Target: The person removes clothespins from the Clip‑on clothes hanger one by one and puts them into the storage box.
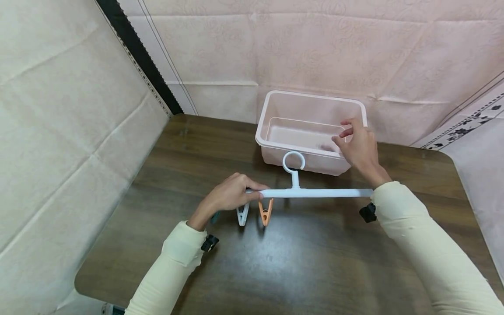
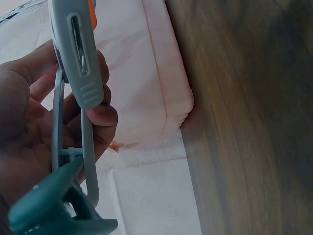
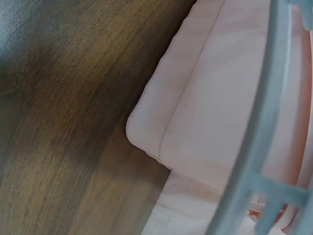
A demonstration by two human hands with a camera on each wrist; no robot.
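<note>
Hanger of pale-blue plastic [image 1: 330, 193], gripped by the left hand [image 1: 234, 191], is near the rectangular pink plastic bin [image 1: 323, 166]; the empty-looking right hand [image 1: 360, 146], fingers parted, seemingly reaches in, which calls for steadying the hanger.

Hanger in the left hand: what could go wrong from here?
The left hand holds the hanger near one end, so the free end might dip. In the head view that free end appears beside the right sleeve, so moving the right hand from over the bin could knock it. The hook overlaps the bin's front in that view and might catch its rim if the hanger moves forward.
</note>
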